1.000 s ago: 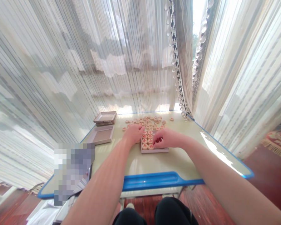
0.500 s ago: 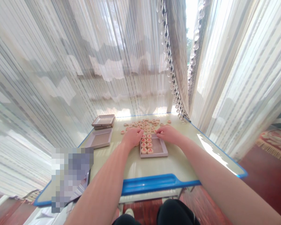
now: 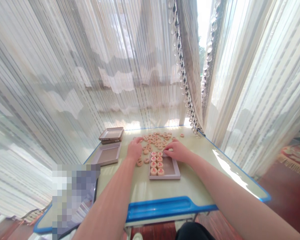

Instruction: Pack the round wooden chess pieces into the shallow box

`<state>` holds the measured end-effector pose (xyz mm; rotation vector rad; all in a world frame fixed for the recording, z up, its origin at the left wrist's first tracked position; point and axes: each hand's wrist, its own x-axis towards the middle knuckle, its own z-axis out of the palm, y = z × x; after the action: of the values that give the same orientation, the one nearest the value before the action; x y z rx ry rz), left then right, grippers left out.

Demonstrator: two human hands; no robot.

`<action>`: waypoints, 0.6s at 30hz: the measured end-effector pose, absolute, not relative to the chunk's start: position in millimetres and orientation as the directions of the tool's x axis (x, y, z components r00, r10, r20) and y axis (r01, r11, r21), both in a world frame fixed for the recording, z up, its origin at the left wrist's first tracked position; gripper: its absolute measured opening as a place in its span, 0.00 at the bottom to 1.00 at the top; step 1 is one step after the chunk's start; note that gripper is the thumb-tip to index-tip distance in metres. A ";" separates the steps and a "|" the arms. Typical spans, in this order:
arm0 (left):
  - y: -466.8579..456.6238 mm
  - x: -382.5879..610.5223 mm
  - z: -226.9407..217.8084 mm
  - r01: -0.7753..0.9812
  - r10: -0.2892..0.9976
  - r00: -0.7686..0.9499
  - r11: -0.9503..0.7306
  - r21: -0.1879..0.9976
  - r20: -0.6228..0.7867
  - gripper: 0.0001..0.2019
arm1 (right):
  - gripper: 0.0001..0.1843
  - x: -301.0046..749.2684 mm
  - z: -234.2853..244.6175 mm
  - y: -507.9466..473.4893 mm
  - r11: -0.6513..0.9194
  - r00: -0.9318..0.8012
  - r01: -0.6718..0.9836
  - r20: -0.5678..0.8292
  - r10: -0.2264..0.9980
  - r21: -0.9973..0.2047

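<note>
A shallow open box [image 3: 177, 170] stands on the table, with two columns of red-marked Chinese chess pieces [image 3: 160, 165] lying face up along its left side. Its right part shows bare bottom. My left hand [image 3: 135, 149] is left of the box, fingers stretched forward over the loose chess pieces [image 3: 156, 136]; nothing is visible in its grasp. At the box's far edge, beside the top of the second column, is my right hand [image 3: 176, 150]. Its fingers are bent together, and whatever they may hold is hidden. Two dark-marked pieces [image 3: 139, 162] lie near my left wrist.
Another shallow box [image 3: 106, 154] lies to the left, with stacked trays [image 3: 111, 134] behind it. A blurred-out, dark-edged object [image 3: 76, 200] is at the near left. The table [image 3: 202, 186] has a blue rim with a trough [image 3: 160, 208]. String curtains [image 3: 145, 83] hang behind.
My left hand has moved left, away from the box's left edge, uncovering loose pieces there. My right hand stays by the box's far edge. The view has tilted up slightly.
</note>
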<state>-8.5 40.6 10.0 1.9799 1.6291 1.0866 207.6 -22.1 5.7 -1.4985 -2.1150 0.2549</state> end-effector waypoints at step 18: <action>31.6 -17.3 24.6 0.805 0.934 0.352 -0.332 0.492 0.055 0.17 | 0.24 215.8 -6.9 -2.4 0.355 -0.196 0.872 0.424 0.884 -0.337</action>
<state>-17.3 31.6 24.6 2.2402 1.5254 0.4673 215.8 -2.4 -6.9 -1.5205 -2.0715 0.0286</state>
